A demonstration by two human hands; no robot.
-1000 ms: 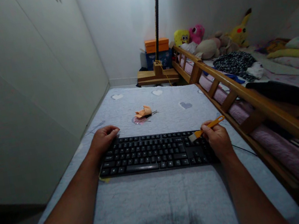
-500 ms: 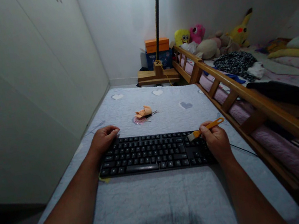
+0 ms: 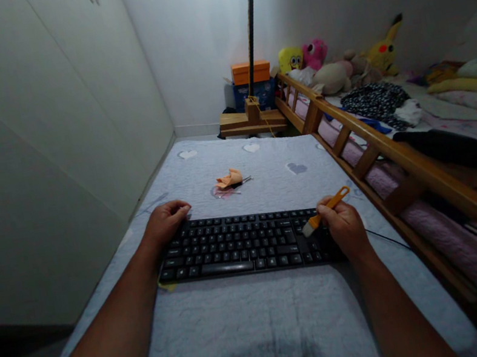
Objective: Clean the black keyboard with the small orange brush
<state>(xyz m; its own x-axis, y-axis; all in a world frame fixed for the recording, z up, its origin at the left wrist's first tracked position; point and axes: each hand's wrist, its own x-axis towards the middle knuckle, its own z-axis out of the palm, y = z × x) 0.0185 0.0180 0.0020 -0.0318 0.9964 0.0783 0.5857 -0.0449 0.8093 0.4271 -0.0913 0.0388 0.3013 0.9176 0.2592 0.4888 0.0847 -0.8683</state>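
A black computer keyboard [image 3: 236, 243] lies flat across the cloth, its keys facing up. My left hand [image 3: 167, 220] is closed at the keyboard's far left corner, thumb and fingers drawn together against the edge. Pinched in my right hand [image 3: 342, 223] is a small brush [image 3: 327, 211] with a yellow-orange handle and pale bristles. Its bristle end points down and left, over the keys between the main block and the number pad. My right hand and wrist cover part of the keyboard's right end.
Beyond the keyboard lie a crumpled orange cloth [image 3: 229, 178] and thin metal tools [image 3: 245, 179]. A keyboard cable [image 3: 387, 238] runs off right. A wooden bed rail [image 3: 363, 126] borders the right side, a white cabinet [image 3: 52, 143] the left. A stand [image 3: 251, 35] rises at the back.
My right hand has tilted the brush more steeply, and its bristles have moved slightly down, toward me. The left hand and keyboard stay where they were.
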